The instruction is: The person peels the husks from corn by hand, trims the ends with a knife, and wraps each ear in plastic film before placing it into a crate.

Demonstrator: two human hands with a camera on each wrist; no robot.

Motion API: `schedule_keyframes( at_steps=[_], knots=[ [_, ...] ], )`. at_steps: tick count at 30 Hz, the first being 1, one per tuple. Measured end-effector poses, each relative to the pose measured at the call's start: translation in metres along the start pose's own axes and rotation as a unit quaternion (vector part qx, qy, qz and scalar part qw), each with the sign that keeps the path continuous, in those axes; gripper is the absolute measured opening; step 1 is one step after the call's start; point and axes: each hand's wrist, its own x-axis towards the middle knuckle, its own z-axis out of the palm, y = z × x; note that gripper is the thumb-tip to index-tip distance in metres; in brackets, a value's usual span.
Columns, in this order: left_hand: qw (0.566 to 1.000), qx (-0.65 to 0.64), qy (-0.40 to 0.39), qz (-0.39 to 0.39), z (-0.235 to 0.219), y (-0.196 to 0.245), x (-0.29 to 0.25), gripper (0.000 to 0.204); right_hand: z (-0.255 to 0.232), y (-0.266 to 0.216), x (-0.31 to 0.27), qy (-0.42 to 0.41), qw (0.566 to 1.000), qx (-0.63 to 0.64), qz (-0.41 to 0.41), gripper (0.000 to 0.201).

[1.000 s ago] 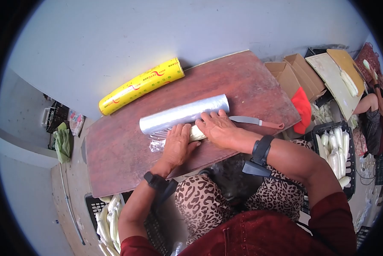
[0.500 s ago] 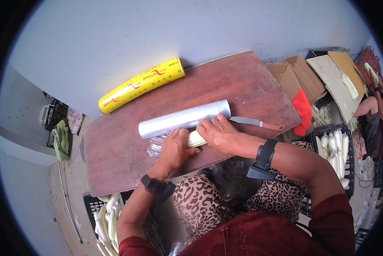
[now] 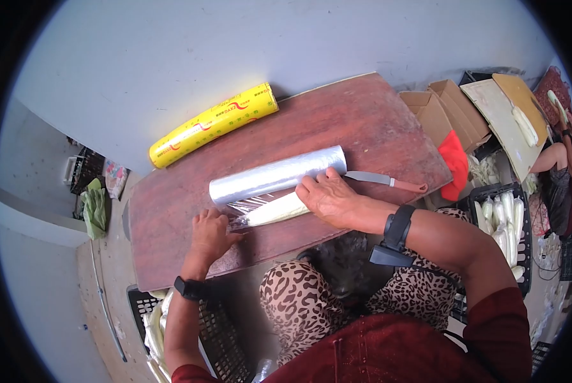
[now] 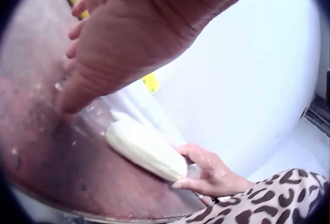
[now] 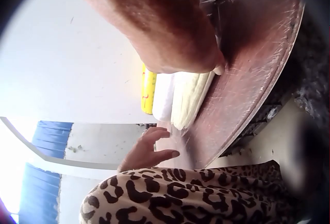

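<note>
An ear of corn in its pale husk (image 3: 276,210) lies on the table in front of a clear cling film roll (image 3: 279,173), with film stretched between them. My right hand (image 3: 329,199) holds the corn's right end; in the left wrist view its thumb and fingers (image 4: 192,151) curl about that end. My left hand (image 3: 210,237) is off the corn's left end, at the loose, crumpled film (image 4: 93,113). Its thumb and fingers stand apart in the right wrist view, bent over the film edge.
Beyond the roll lies a yellow printed cling film roll (image 3: 215,124). A knife (image 3: 388,181) with a reddish handle lies right of the clear roll. A red cloth (image 3: 453,167) hangs at the table's right end. Crates of pale ears (image 3: 503,220) stand beside the table; another person (image 3: 557,156) sits far right.
My left hand has moved left and toward me, off the corn to the film's left end, uncovering more of the corn. The right hand stays at the right end.
</note>
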Motion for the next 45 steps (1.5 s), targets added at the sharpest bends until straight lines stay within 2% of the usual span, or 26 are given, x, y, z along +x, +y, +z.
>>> schedule_keyframes(
  at_steps=[3,5,6,8,10,12,13,16,19,22,25,28,29,32,35,41,44,45],
  knots=[
    [0.997,0.07,0.033,-0.007,-0.043,0.013,-0.011,0.046,0.002,0.0,0.0,0.01,1.0,0.0,-0.002,0.019],
    [0.986,-0.129,0.094,0.038,-0.059,0.037,-0.004,0.044,0.005,0.0,0.001,0.007,1.0,-0.001,0.001,0.019],
    [0.964,-0.227,0.125,0.059,-0.062,0.05,0.001,0.043,0.005,-0.001,0.002,0.002,1.0,-0.002,0.004,0.018],
    [0.935,-0.319,0.101,0.121,-0.06,0.075,0.013,0.043,0.005,-0.001,0.003,0.009,1.0,0.0,0.006,0.016],
    [0.93,-0.313,0.089,0.169,-0.038,0.086,0.026,0.049,0.004,-0.001,0.0,0.033,0.999,0.006,0.007,0.016],
    [0.933,-0.282,0.088,0.206,-0.013,0.09,0.037,0.055,0.001,0.001,0.0,0.023,0.999,0.026,0.018,0.015],
    [0.94,-0.264,0.091,0.196,-0.004,0.091,0.038,0.062,0.0,0.002,0.001,0.017,0.999,0.037,0.024,0.015],
    [0.937,-0.249,0.148,0.196,0.01,0.094,0.037,0.067,-0.002,0.002,0.003,-0.002,0.999,0.03,0.024,0.016],
    [0.938,-0.246,0.167,0.18,0.013,0.098,0.04,0.064,-0.014,0.0,0.005,-0.077,0.995,0.03,0.057,0.027],
    [0.942,-0.236,0.177,0.16,0.012,0.102,0.045,0.065,-0.029,-0.002,0.006,-0.112,0.99,0.052,0.073,0.031],
    [0.947,-0.209,0.195,0.144,0.019,0.103,0.052,0.064,-0.031,0.005,0.006,-0.028,0.986,0.134,0.096,0.022],
    [0.951,-0.208,0.193,0.125,0.019,0.105,0.057,0.066,-0.042,0.027,0.016,-0.073,0.971,0.189,0.13,0.024],
    [0.95,-0.205,0.198,0.126,0.019,0.104,0.058,0.066,-0.038,0.033,0.016,-0.038,0.976,0.177,0.117,0.019],
    [0.951,-0.199,0.203,0.125,0.017,0.104,0.062,0.066,-0.036,0.043,0.021,-0.011,0.974,0.196,0.112,0.021],
    [0.955,-0.195,0.19,0.115,0.015,0.105,0.065,0.066,-0.027,0.054,0.029,0.066,0.978,0.174,0.096,0.025],
    [0.955,-0.193,0.179,0.132,0.016,0.098,0.072,0.066,-0.036,0.062,0.043,0.105,0.963,0.194,0.154,0.024],
    [0.955,-0.197,0.175,0.139,0.014,0.097,0.073,0.065,-0.028,0.067,0.047,0.174,0.957,0.172,0.153,0.024],
    [0.954,-0.195,0.177,0.141,0.014,0.097,0.073,0.065,-0.027,0.068,0.046,0.17,0.958,0.173,0.153,0.024]
  ],
)
